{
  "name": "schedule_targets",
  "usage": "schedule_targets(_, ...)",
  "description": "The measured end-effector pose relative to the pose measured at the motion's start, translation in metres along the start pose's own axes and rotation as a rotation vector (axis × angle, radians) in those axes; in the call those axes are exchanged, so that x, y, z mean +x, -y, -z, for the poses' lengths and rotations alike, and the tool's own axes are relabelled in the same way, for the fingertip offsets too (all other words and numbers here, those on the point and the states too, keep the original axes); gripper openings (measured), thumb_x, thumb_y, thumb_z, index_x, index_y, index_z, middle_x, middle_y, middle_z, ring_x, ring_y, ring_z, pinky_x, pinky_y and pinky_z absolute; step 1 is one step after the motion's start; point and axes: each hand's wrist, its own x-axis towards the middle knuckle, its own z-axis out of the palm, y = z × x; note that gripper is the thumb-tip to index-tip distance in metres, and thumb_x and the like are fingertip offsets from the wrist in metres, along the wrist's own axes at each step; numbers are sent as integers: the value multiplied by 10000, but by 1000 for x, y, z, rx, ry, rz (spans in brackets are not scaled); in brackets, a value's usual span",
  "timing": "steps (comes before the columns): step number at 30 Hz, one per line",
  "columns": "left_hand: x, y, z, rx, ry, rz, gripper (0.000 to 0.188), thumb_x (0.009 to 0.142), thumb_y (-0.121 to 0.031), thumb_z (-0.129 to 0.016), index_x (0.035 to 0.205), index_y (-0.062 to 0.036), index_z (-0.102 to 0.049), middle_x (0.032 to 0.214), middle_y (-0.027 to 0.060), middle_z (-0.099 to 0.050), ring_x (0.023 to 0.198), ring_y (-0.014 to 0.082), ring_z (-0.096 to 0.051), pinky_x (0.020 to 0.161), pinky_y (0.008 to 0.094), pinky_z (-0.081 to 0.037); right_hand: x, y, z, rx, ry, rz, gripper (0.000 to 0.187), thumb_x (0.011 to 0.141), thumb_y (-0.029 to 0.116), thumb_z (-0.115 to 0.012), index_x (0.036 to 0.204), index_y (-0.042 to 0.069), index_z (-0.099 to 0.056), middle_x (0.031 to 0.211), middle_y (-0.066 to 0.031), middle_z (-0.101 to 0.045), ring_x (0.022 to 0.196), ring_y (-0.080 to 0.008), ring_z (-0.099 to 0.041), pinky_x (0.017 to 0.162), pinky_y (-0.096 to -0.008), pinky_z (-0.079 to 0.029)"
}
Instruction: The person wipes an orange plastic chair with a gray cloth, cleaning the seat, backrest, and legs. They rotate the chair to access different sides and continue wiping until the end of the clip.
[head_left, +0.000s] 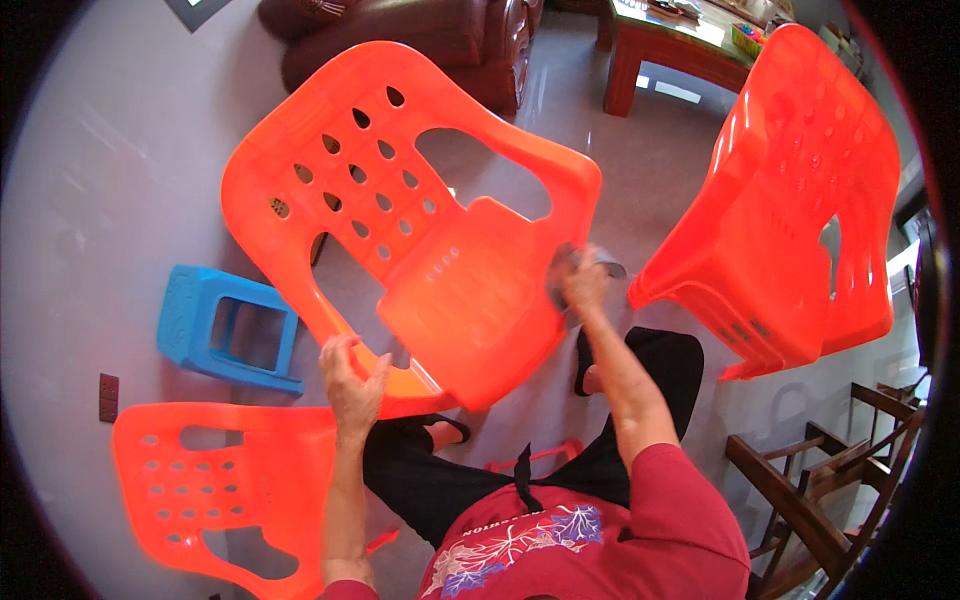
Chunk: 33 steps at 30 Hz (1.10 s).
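Observation:
An orange plastic armchair (460, 310) with teardrop holes in its backrest stands tilted in front of me. My left hand (355, 388) grips its near left armrest, the thumb apart from the fingers. On the right side of the same chair, my right hand (585, 283) is closed around a grey cloth (610, 264) and presses it to the armrest's outer edge. Motion blurs this hand and the cloth slightly.
Another orange chair (790, 200) stands tipped at the right, and a third orange chair (230, 490) is at lower left. A blue plastic stool (190, 320) lies on its side. Beyond are a brown leather sofa (430, 35) and a wooden table (625, 70); dark wooden furniture (800, 500) stands lower right.

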Motion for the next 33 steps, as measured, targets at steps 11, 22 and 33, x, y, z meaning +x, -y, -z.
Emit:
schedule_targets(11,30,8,1,386,349,-162,346,725,-423,-705,855,-106,-652,1036,52,-606,1168,326,-415,988,465,-282,-163,83,26,288,363,939,309,709,213,-636,984,77,-594,970,-153,-593,942,-335,-575,922,-440,-414)
schedule_targets(22,37,6,1,388,430,-142,286,719,-372,-700,863,-132,-645,1047,29,-573,1183,300,-400,1006,549,-203,-1,74,-55,8,129,676,300,806,171,-529,1078,42,-524,953,-191,-568,1001,-320,-519,957,-443,-339)
schedule_targets(33,40,5,1,382,436,-74,252,707,-330,-710,855,-137,-641,1051,22,-573,1195,296,-402,1023,593,-168,-24,133,-103,207,347,807,394,776,256,-598,1119,70,-537,1005,-209,-553,967,-365,-521,879,-481,-390)
